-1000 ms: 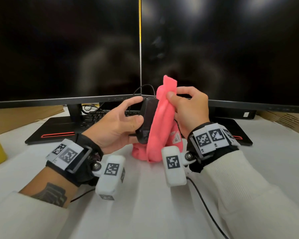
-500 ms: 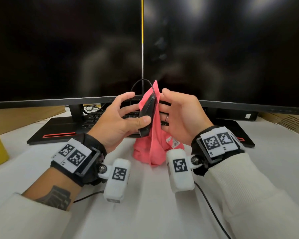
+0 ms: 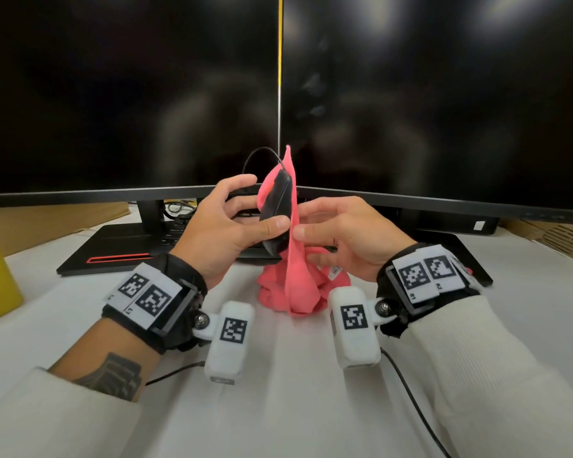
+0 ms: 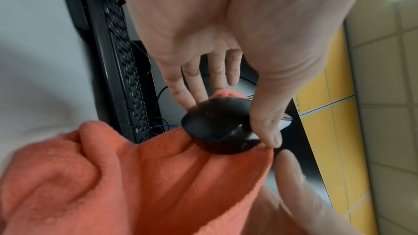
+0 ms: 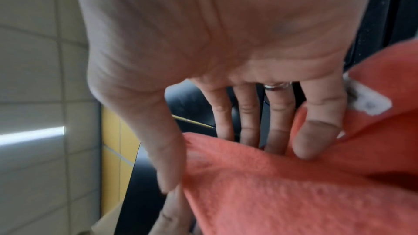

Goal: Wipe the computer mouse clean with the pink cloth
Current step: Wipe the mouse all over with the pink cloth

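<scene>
Between two hands above a white desk, a black mouse stands on end against the pink cloth, which trails to the desk. Left hand pinches the mouse, thumb at its lower end, fingers behind. Right hand presses the cloth to its far side with nearly straight fingers. Wiping looks under way; how much is clean cannot be told. Dark monitors stand behind.
</scene>
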`<state>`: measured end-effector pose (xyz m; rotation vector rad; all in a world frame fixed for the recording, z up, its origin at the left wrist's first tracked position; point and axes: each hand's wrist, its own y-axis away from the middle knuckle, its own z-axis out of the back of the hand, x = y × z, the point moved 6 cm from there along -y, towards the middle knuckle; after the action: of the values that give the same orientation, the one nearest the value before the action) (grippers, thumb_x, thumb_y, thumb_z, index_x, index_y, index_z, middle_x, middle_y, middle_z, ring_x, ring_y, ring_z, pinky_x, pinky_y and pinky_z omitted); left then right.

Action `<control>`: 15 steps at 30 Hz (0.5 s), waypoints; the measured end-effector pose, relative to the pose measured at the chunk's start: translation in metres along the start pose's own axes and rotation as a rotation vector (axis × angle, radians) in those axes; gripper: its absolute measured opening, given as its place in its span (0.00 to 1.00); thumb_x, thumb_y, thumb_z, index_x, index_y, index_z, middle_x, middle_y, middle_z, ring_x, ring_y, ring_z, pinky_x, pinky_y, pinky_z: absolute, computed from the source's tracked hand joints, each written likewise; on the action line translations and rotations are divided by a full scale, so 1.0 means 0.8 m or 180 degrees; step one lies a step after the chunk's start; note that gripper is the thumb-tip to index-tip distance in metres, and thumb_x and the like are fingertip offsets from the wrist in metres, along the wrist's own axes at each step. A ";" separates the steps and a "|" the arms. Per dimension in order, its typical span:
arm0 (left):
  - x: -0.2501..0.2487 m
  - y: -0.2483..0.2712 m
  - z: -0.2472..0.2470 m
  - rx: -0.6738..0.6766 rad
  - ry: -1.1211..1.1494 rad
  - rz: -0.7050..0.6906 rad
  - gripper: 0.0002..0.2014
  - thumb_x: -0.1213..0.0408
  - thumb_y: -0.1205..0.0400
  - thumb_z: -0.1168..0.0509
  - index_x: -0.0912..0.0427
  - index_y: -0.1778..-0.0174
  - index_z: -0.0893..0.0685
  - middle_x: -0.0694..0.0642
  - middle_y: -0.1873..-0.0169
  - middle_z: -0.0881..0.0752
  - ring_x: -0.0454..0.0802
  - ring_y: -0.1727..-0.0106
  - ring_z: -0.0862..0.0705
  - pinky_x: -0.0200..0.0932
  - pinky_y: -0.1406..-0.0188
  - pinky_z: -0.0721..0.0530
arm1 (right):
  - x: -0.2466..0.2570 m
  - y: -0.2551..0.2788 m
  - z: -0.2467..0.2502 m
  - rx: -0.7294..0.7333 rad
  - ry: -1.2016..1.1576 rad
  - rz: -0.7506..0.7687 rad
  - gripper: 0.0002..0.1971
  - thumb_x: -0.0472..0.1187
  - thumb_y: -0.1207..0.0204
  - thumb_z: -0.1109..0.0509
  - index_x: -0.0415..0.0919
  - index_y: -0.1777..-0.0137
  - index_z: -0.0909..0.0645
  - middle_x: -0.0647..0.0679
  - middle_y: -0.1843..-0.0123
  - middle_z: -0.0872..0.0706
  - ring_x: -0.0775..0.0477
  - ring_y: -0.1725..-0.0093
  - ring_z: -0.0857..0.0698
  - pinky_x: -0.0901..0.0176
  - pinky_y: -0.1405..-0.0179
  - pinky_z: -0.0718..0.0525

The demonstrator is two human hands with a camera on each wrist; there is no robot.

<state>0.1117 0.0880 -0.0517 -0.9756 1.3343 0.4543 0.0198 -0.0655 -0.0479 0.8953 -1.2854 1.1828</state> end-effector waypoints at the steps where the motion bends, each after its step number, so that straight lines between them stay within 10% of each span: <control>1: -0.001 0.000 0.002 -0.0062 -0.0042 -0.0034 0.47 0.63 0.40 0.16 0.51 0.22 0.24 0.54 0.39 0.07 0.53 0.46 0.05 0.56 0.37 0.09 | -0.001 0.001 -0.001 0.0034 0.0134 -0.0058 0.16 0.34 0.23 0.20 0.39 0.35 0.11 0.42 0.46 0.04 0.42 0.46 0.06 0.46 0.44 0.11; 5: -0.004 0.000 0.004 -0.0219 -0.0223 -0.0117 0.48 0.61 0.41 0.15 0.52 0.22 0.25 0.53 0.38 0.09 0.53 0.44 0.05 0.54 0.41 0.08 | -0.004 -0.003 -0.007 -0.0092 0.0562 -0.0167 0.25 0.38 0.30 0.13 0.42 0.35 0.18 0.40 0.51 0.04 0.41 0.53 0.06 0.43 0.55 0.15; 11: -0.008 -0.001 0.009 -0.0391 -0.0490 -0.0310 0.50 0.59 0.44 0.14 0.51 0.24 0.25 0.52 0.38 0.10 0.46 0.48 0.05 0.45 0.51 0.06 | -0.001 -0.013 0.006 -0.0930 0.0831 0.0243 0.12 0.32 0.44 0.29 0.26 0.60 0.15 0.35 0.67 0.17 0.39 0.67 0.18 0.43 0.66 0.20; 15: -0.008 -0.001 0.012 -0.0460 -0.0790 -0.0447 0.47 0.65 0.39 0.11 0.51 0.25 0.26 0.51 0.39 0.10 0.43 0.49 0.06 0.40 0.54 0.07 | -0.003 -0.009 0.015 -0.0983 0.0367 0.0027 0.09 0.25 0.35 0.28 0.35 0.72 0.19 0.35 0.67 0.20 0.35 0.65 0.17 0.38 0.64 0.16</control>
<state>0.1166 0.0966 -0.0458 -1.0868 1.0140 0.5508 0.0247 -0.0792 -0.0479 0.5885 -1.3337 0.9930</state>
